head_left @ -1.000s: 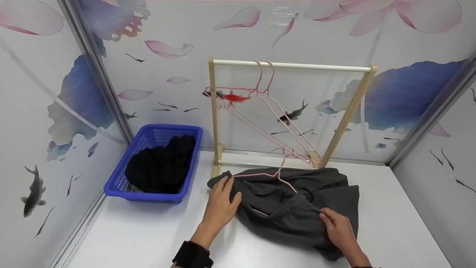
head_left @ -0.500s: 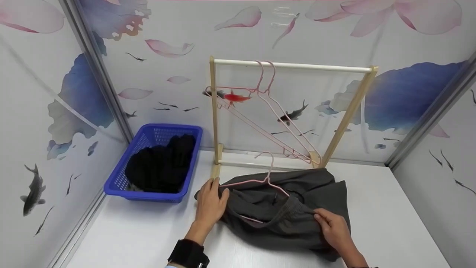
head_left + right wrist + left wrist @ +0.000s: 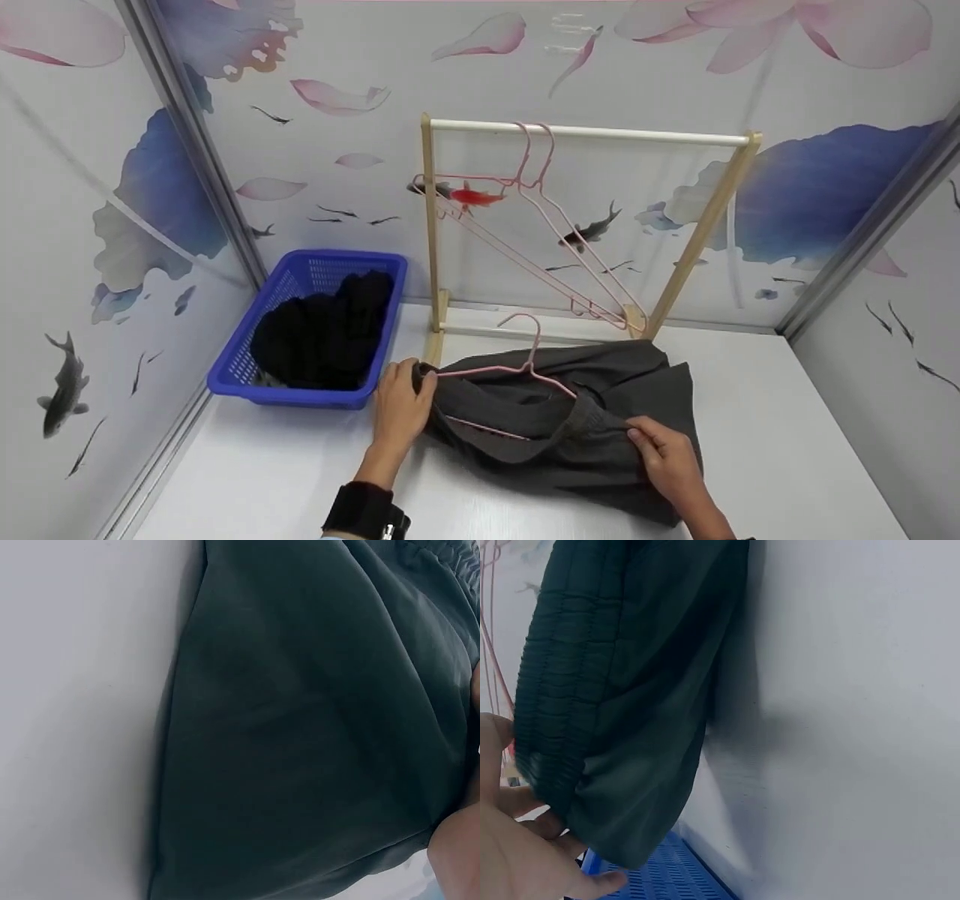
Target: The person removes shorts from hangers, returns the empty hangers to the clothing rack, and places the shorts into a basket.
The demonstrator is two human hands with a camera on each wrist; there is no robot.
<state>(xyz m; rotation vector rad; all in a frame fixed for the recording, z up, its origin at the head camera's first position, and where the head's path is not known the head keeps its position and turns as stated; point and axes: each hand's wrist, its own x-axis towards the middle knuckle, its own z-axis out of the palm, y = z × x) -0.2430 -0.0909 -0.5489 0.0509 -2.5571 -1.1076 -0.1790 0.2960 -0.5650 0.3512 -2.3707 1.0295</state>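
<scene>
Dark grey elastic-waist pants lie on the white table, waistband spread apart between my hands. A pink hanger sits inside the waist opening, its hook standing free above the cloth. The hanger's lower bar shows within the opening, and its right end is hidden under the fabric. My left hand grips the left end of the waistband, close to the hanger's left tip; the gathered elastic shows in the left wrist view. At the right side of the waistband, my right hand pinches the cloth between thumb and fingers.
Behind the pants stands a wooden rack with a white rod, two pink hangers hooked on it. A blue basket holding black clothing is at the left. Printed wall panels enclose the table.
My left hand has moved left and toward me, drawing the waistband and hanger along. The hanger's hook has swung left. My right hand has shifted slightly left, still holding the waistband.
</scene>
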